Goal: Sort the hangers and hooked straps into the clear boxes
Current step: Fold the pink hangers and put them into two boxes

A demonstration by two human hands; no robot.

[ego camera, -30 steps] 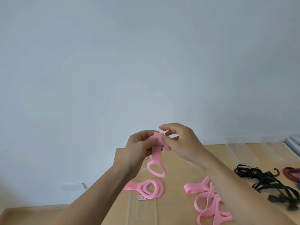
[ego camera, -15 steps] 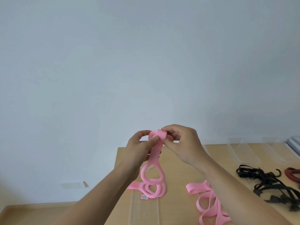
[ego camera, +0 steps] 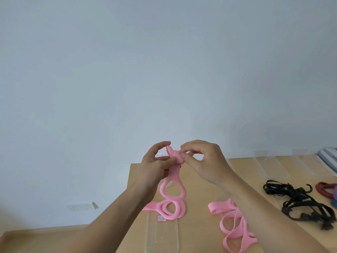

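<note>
Light wood table [ego camera: 197, 195] has clear boxes [ego camera: 264, 166], a heap of pink straps [ego camera: 235, 229] and tangled black hooked straps [ego camera: 299, 203] on it.

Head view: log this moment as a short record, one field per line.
held item: pink strap, loop end hanging down
left hand: grips the strap below its folded top
right hand: pinches the folded top
near clear box: coiled pink straps over its far end
loose pink straps: on the table, right of that box
black hooked straps: heap at far right
back clear boxes: two, along the table's far edge
</note>
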